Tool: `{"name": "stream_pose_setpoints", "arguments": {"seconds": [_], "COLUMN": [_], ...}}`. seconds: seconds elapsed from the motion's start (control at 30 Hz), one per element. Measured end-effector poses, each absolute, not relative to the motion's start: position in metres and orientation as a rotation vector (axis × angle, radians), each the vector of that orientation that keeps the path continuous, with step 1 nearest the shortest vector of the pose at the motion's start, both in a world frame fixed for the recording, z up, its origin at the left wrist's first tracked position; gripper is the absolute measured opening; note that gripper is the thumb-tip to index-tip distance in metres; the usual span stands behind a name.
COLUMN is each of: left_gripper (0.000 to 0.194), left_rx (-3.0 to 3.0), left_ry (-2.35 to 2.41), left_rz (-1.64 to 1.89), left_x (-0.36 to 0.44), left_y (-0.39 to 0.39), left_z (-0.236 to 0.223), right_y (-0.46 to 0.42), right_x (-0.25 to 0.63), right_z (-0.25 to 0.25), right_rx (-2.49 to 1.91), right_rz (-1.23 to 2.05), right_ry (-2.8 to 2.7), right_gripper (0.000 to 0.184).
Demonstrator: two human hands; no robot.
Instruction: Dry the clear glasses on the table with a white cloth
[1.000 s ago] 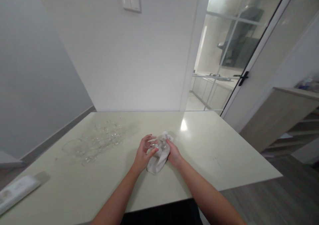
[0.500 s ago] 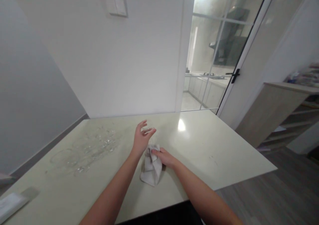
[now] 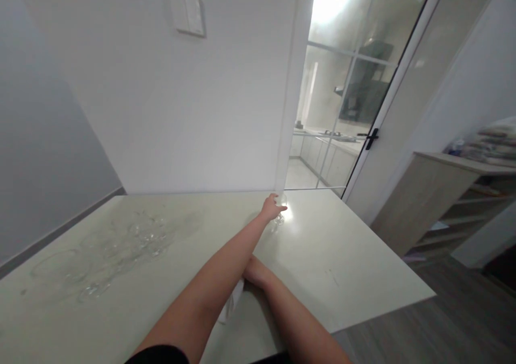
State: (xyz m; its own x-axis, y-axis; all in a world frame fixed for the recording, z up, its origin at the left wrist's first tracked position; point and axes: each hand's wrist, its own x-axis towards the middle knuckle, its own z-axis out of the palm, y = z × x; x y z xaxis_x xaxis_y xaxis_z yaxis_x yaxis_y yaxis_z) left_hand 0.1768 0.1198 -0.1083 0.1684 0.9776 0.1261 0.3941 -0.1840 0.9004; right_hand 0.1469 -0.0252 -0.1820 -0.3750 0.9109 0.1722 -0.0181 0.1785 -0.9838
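Note:
My left hand [image 3: 271, 208] is stretched far across the pale table [image 3: 346, 256], its fingers curled round a small clear glass [image 3: 279, 215] that stands on the tabletop near the back edge. My right hand [image 3: 253, 270] lies closer to me, mostly hidden behind my left forearm, resting on a white cloth [image 3: 230, 305] of which only a strip shows. Its fingers are out of sight.
Several clear glasses [image 3: 121, 245] stand in a group on the left part of the table. A white wall with a switch plate [image 3: 186, 13] rises behind. A glass door [image 3: 363, 116] and a wooden shelf unit [image 3: 451, 197] are to the right.
My left hand has carried the small glass away from the cloth and out to the far middle of the table. My right hand stays on the cloth. The camera swung left.

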Motion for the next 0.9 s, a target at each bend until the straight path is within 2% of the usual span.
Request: {"name": "stream_pose_setpoints", "arguments": {"seconds": [0.17,0.33,0.37,0.43,0.5,0.6,0.73,0.9], "left_gripper": [0.075,0.103,0.1,0.08,0.06,0.046,0.036,0.032], "left_rx": [1.717,1.848,1.95,2.233,2.364,2.359,2.237,2.031], "left_ry": [1.342,1.322,1.286,1.176,1.269,1.479,1.384,1.386], "left_rz": [0.945,1.01,1.049,1.116,1.214,1.225,1.135,1.153], "left_x": [0.185,0.166,0.154,0.123,0.088,0.047,0.025,0.022], "left_y": [0.127,0.105,0.094,0.066,0.034,-0.004,-0.021,-0.02], "left_z": [-0.115,-0.105,-0.102,-0.097,-0.099,-0.112,-0.135,-0.148], "right_y": [-0.027,-0.027,-0.025,-0.02,-0.015,-0.01,-0.009,-0.008], "right_x": [0.148,0.146,0.146,0.145,0.143,0.139,0.135,0.139], "right_z": [-0.177,-0.174,-0.175,-0.179,-0.184,-0.189,-0.194,-0.197], "right_rx": [-0.919,-0.773,-0.759,-0.795,-0.845,-0.757,-0.685,-0.653], "right_rz": [1.306,1.319,1.329,1.356,1.382,1.444,1.574,1.634], "right_ry": [-1.614,-1.467,-1.391,-1.188,-0.952,-0.705,-0.603,-0.556], "right_gripper": [0.043,0.039,0.04,0.041,0.043,0.046,0.048,0.047]}}
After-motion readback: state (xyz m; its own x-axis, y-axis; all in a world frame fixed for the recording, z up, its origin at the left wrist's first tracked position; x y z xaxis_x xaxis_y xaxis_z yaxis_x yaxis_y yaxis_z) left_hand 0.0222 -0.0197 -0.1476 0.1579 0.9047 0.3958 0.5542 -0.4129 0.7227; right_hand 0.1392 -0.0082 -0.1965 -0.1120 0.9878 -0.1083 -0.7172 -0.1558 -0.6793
